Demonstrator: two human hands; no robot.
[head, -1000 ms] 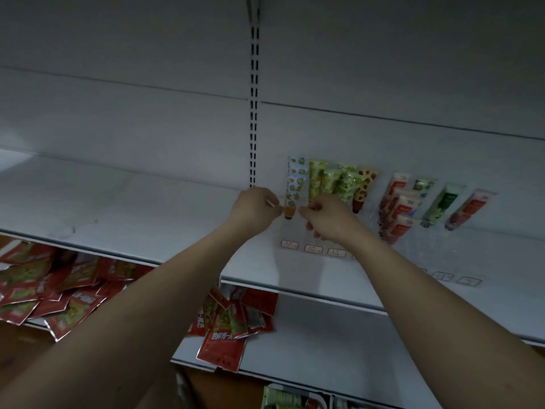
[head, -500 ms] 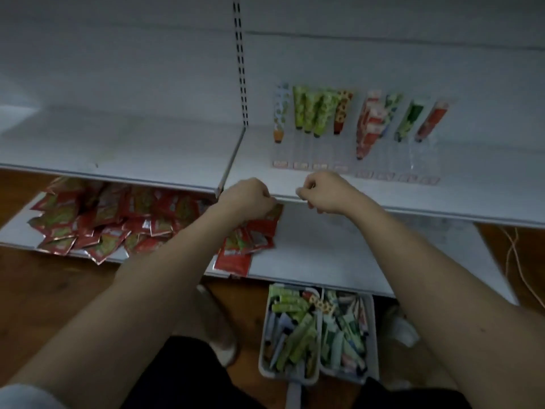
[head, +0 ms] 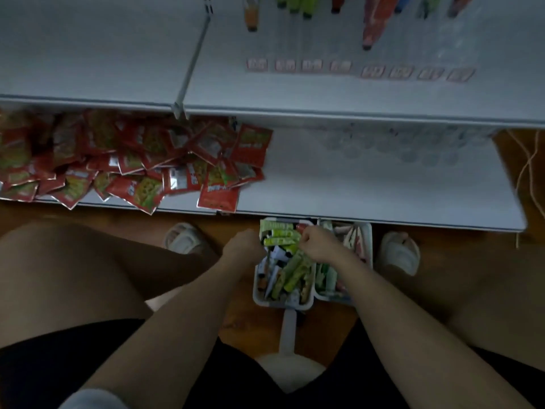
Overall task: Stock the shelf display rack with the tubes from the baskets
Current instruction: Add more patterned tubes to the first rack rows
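Observation:
Two white baskets stand side by side on the floor under the lower shelf: the left basket (head: pixel 283 304) full of green and white tubes (head: pixel 292 273), the right basket (head: pixel 369 231) with pink and pale ones. My right hand (head: pixel 320 245) pinches the end of a green tube (head: pixel 280 240) lying on top of the left basket. My left hand (head: pixel 241 247) is curled at the tube's other end, its fingertips hidden. Tubes in the display rack (head: pixel 370 28) show at the top edge, on the upper shelf.
Red snack packets (head: pixel 132 163) are heaped on the left of the lower shelf (head: pixel 368 187). Price labels (head: pixel 295 65) line the upper shelf. My feet in pale slippers (head: pixel 398 253) flank the baskets. A cord (head: pixel 528 172) hangs at the right.
Both hands came down from the tubes in the rack, past the shelf edge, into the left basket on the floor. The view tilted down with them. My right hand took hold of a green tube.

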